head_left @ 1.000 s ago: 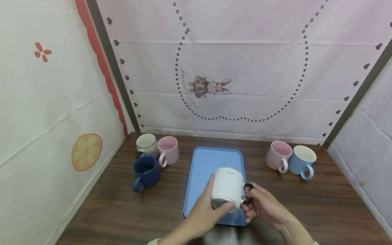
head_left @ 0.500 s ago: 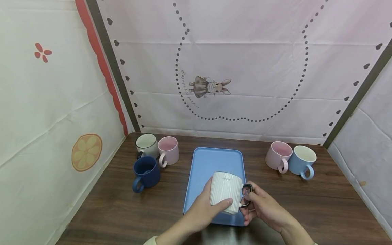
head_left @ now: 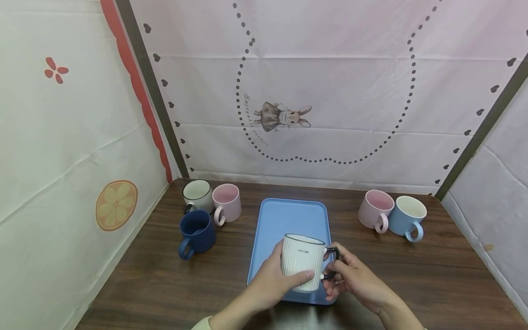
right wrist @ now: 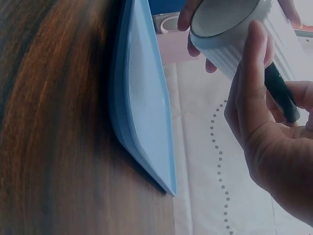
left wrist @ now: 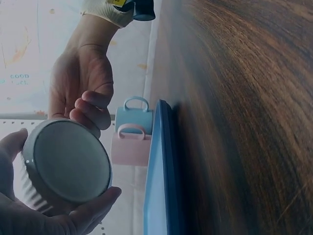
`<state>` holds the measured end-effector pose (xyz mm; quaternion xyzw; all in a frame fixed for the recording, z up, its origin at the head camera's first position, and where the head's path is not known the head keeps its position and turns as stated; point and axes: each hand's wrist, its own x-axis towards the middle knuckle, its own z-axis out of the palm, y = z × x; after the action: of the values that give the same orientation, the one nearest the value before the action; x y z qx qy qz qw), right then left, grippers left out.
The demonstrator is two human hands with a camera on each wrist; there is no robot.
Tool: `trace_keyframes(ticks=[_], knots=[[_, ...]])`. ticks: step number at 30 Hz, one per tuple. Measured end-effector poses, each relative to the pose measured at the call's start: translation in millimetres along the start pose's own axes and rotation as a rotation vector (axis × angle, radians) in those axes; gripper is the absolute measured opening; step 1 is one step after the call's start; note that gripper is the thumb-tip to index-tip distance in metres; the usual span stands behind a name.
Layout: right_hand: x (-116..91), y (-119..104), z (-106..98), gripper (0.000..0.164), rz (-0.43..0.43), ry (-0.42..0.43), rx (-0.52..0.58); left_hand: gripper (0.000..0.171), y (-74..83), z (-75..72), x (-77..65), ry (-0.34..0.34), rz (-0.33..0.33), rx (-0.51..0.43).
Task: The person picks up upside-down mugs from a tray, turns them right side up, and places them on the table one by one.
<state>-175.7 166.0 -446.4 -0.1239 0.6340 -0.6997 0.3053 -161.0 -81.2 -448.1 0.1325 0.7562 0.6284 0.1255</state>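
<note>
A white ribbed mug (head_left: 302, 256) with a dark rim and small lettering is held above the front part of a blue tray (head_left: 288, 215). My left hand (head_left: 270, 282) grips its body from the left, thumb across the front. On the other side, my right hand (head_left: 354, 277) holds the black handle (head_left: 336, 263) between thumb and fingers. The left wrist view shows the mug's round base (left wrist: 72, 160) facing that camera. In the right wrist view, part of the mug's inside shows, and the black handle (right wrist: 281, 93) lies among the right fingers.
At the back left stand a white mug with a black handle (head_left: 198, 195), a pink mug (head_left: 228, 204) and a dark blue mug (head_left: 200, 233). Another pink mug (head_left: 373, 211) and a light blue mug (head_left: 404, 217) are at the back right. Fabric walls (head_left: 330, 91) surround the wooden table (head_left: 412, 279).
The white mug has tipped toward upright and dropped slightly, so its base no longer shows in the head view and its rim does. Both hands keep their hold; the other mugs stay put.
</note>
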Motion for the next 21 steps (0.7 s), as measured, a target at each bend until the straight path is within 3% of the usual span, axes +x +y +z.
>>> trace_keyframes(ticks=[10, 21], knots=[[0.3, 3.5, 0.9, 0.024, -0.034, 0.049, -0.077, 0.096, -1.3, -2.7, -1.4, 0.054, -0.004, 0.181], [-1.6, 2.0, 4.9, 0.02, -0.11, 0.056, -0.165, 0.101, -0.3, -2.6, -2.4, 0.063, 0.036, 0.237]])
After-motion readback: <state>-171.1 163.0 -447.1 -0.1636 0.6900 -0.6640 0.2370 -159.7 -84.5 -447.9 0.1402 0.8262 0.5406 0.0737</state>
